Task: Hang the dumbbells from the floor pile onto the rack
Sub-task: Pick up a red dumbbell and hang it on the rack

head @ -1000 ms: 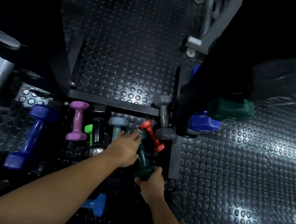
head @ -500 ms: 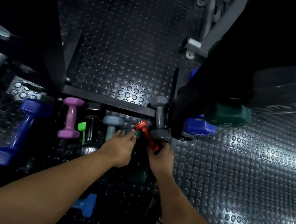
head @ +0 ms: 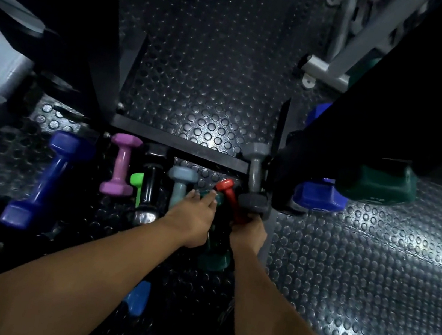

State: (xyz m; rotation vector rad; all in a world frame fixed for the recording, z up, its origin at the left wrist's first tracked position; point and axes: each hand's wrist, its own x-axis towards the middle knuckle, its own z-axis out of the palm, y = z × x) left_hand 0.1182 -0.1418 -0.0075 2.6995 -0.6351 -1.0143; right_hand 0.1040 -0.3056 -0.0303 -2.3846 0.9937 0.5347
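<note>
While both arms reach down toward the floor pile, the right hand (head: 247, 230) has its grip curled round the lower end of the red dumbbell (head: 230, 200), whose upper head points to 11 o'clock. Just at 1 o'clock from that hand stands the grey dumbbell (head: 255, 182), against the black rack frame (head: 180, 145). The left hand (head: 192, 217) lies over the dark green dumbbell (head: 213, 258), fingers stretched toward 1 o'clock with their tips on its upper head; whether this grip closes round the handle I cannot tell. At 11 o'clock from the left hand sits the pale grey-blue dumbbell (head: 181, 183), and further toward 9 o'clock come the black and chrome dumbbell (head: 149, 185), a bright green dumbbell (head: 136, 186) half hidden beside it, the purple dumbbell (head: 121, 165) and the large blue dumbbell (head: 46, 175), all on the studded rubber floor (head: 356, 273). Below the left forearm, at 6 o'clock, part of a light blue dumbbell (head: 137, 298) shows. On the rack at 3 o'clock hang a blue dumbbell (head: 318, 199) and a large green dumbbell (head: 378, 183).
</note>
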